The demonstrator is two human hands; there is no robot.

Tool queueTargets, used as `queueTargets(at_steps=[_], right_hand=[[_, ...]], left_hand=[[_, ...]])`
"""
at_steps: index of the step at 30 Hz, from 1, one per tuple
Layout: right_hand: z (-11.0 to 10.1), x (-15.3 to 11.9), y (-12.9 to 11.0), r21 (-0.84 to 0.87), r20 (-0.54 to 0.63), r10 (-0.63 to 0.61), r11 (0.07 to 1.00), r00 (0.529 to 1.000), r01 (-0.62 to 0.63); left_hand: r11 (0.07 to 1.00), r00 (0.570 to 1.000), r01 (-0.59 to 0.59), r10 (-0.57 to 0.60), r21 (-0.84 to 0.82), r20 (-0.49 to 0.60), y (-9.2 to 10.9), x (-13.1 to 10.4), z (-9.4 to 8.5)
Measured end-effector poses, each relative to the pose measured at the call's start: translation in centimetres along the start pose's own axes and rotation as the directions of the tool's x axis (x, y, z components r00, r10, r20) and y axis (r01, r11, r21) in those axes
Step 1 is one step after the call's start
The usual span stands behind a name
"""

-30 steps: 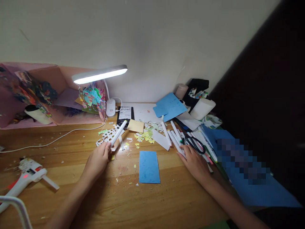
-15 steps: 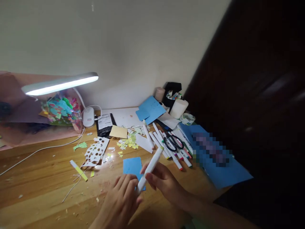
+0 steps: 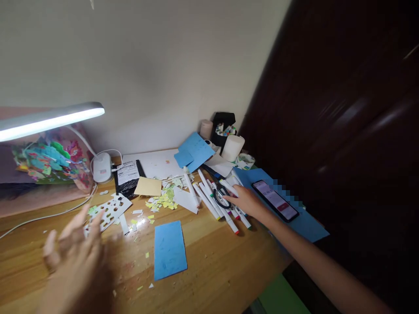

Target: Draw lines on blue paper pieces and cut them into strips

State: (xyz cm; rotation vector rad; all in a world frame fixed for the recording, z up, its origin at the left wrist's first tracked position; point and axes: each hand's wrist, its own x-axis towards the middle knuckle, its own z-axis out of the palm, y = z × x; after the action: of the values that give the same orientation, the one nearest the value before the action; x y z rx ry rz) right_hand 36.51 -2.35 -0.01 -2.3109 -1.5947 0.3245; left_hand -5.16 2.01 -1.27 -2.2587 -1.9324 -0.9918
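My left hand (image 3: 78,248), blurred by motion, is over the left of the desk with its fingers spread and nothing visible in them. Just beyond it lies a white paper sheet full of holes (image 3: 113,212). On the right, my right hand (image 3: 245,199) reaches into a pile of white markers (image 3: 209,201), its fingers closed around one white marker (image 3: 229,187). Black-handled scissors (image 3: 220,201) rest on the pile beside those fingertips. A blue paper rectangle (image 3: 170,250) lies flat on the desk between my hands.
A phone (image 3: 275,201) lies on a blue sheet (image 3: 314,231) at the right. Behind are a cream paper (image 3: 148,186), yellow-green scraps (image 3: 165,198), a black package (image 3: 129,176) and a white roll (image 3: 233,147). A lit lamp (image 3: 52,120) hangs over the left.
My hands have parted: the right carried the marker away to the pile, and the left swung leftward off the blue paper. The view has shifted right, and the phone now shows.
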Motion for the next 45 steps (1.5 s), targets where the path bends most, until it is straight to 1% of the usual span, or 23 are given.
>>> queueTargets(at_steps=[2,4,5,7,10,11,13,15,16,17,18,19,20,21,23,26,29,32,34,36,40,42,45], right_hand=[[1.1,0.6,-1.1,-0.065,-0.011,0.019,0.998,1.0,-0.02],[1.1,0.8,-1.7,-0.108,-0.013,0.034,0.993,0.999,-0.036],[0.7,0.8,-1.9,-0.123,-0.011,0.041,0.992,0.999,-0.042],[-0.6,0.5,-1.7,-0.148,-0.014,0.055,0.987,0.998,-0.057],[-2.9,-0.6,-1.0,-0.162,-0.055,0.069,0.984,0.996,-0.077],[-3.4,-1.1,-1.0,-0.124,-0.08,0.078,0.988,0.994,-0.088],[-3.5,-2.1,-1.6,0.09,-0.093,0.05,0.995,0.994,-0.042],[-2.6,-3.2,-3.5,0.378,-0.014,-0.017,0.926,1.0,0.021],[-1.7,-3.8,-4.9,0.482,0.025,-0.057,0.875,0.998,0.037],[-0.7,-4.6,-6.7,0.545,0.061,-0.101,0.837,0.993,0.052],[0.4,-5.3,-8.7,0.588,0.088,-0.144,0.806,0.986,0.066],[1.4,-6.1,-10.7,0.621,0.1,-0.185,0.78,0.978,0.084],[2.5,-6.9,-12.7,0.644,0.105,-0.253,0.754,0.962,0.128],[3.5,-7.6,-14.5,0.665,0.1,-0.304,0.729,0.948,0.163],[5.1,-8.4,-17.2,0.709,0.079,-0.373,0.673,0.924,0.211],[6.5,-8.2,-19.0,0.776,0.086,-0.435,0.594,0.896,0.214],[6.7,-7.3,-19.1,0.799,0.091,-0.489,0.556,0.867,0.23],[5.8,-6.7,-18.4,0.737,0.106,-0.563,0.598,0.82,0.315],[5.0,-6.4,-17.6,0.683,0.102,-0.567,0.637,0.817,0.357],[4.3,-5.9,-16.2,0.639,0.077,-0.514,0.683,0.854,0.354],[3.5,-4.6,-12.3,0.637,0.084,-0.268,0.755,0.96,0.155],[3.2,-4.3,-10.2,0.647,0.104,-0.201,0.757,0.974,0.087],[3.0,-5.2,-7.2,0.657,0.132,-0.118,0.754,0.984,0.002]], left_hand=[[0.99,0.988,-0.143,0.143,0.006,0.058,2.8,0.4,-0.5],[0.933,0.936,-0.35,0.345,0.081,0.067,4.6,0.4,-1.2],[0.91,0.917,-0.4,0.398,0.107,0.035,5.0,0.3,-1.5],[0.89,0.898,-0.429,0.439,0.153,-0.037,4.8,0.0,-2.1],[0.913,0.911,-0.382,0.398,0.142,-0.108,2.8,-0.6,-2.3],[0.931,0.926,-0.351,0.361,0.102,-0.107,2.2,-0.8,-2.3],[0.965,0.966,-0.256,0.253,-0.056,-0.049,1.5,-1.5,-2.1],[0.944,0.982,-0.101,0.145,-0.313,0.12,2.0,-2.3,-2.0],[0.892,0.96,0.023,0.106,-0.452,0.258,2.6,-2.7,-2.0],[0.812,0.913,0.171,0.082,-0.558,0.4,3.5,-3.1,-2.1],[0.713,0.837,0.307,0.113,-0.63,0.535,4.4,-3.5,-2.1],[0.603,0.76,0.414,0.185,-0.682,0.624,5.3,-3.8,-2.3],[0.485,0.68,0.507,0.283,-0.712,0.677,6.1,-4.1,-2.4],[0.366,0.664,0.556,0.343,-0.746,0.664,6.8,-4.2,-2.6],[0.187,0.731,0.576,0.318,-0.796,0.604,7.5,-4.2,-2.9],[0.114,0.792,0.572,0.182,-0.812,0.583,7.0,-3.8,-3.2],[0.029,0.796,0.598,0.094,-0.801,0.598,5.8,-3.3,-3.0],[-0.042,0.794,0.607,0.005,-0.793,0.608,4.9,-3.0,-2.5],[-0.056,0.806,0.588,-0.041,-0.807,0.59,4.5,-2.8,-2.2],[-0.038,0.818,0.567,-0.089,-0.823,0.568,4.1,-2.5,-2.1],[-0.005,0.818,0.568,-0.114,-0.823,0.564,3.5,-0.4,-1.9],[-0.012,0.817,0.569,-0.104,-0.822,0.567,3.7,1.6,-1.0],[-0.01,0.808,0.571,-0.169,-0.821,0.564,4.5,5.3,1.8]])
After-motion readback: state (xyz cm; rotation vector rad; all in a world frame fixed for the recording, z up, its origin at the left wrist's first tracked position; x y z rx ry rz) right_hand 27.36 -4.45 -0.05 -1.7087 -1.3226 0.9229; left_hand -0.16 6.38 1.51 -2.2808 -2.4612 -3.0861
